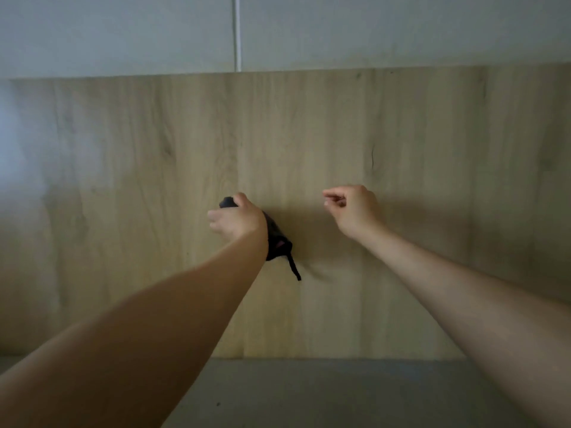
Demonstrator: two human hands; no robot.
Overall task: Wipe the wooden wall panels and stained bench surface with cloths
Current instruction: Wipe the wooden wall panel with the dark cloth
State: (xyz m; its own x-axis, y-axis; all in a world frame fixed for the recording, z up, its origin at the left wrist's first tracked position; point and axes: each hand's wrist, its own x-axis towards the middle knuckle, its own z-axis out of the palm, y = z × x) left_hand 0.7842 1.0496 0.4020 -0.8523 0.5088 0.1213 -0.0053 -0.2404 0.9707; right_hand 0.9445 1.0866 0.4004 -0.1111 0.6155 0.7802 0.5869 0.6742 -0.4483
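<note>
A light wooden wall panel (309,134) fills the middle of the head view. My left hand (236,219) grips a black cloth (278,239) and holds it against the panel near its centre; a strip of the cloth dangles below my wrist. My right hand (352,208) hovers to the right at the same height, fingers loosely curled, holding nothing. I cannot tell whether it touches the panel. The grey bench surface (324,393) runs along the bottom, under both forearms.
Above the wooden panel is a pale grey wall (123,32) with a white vertical seam (238,32). A small dark speck (218,404) lies on the bench surface near the bottom centre.
</note>
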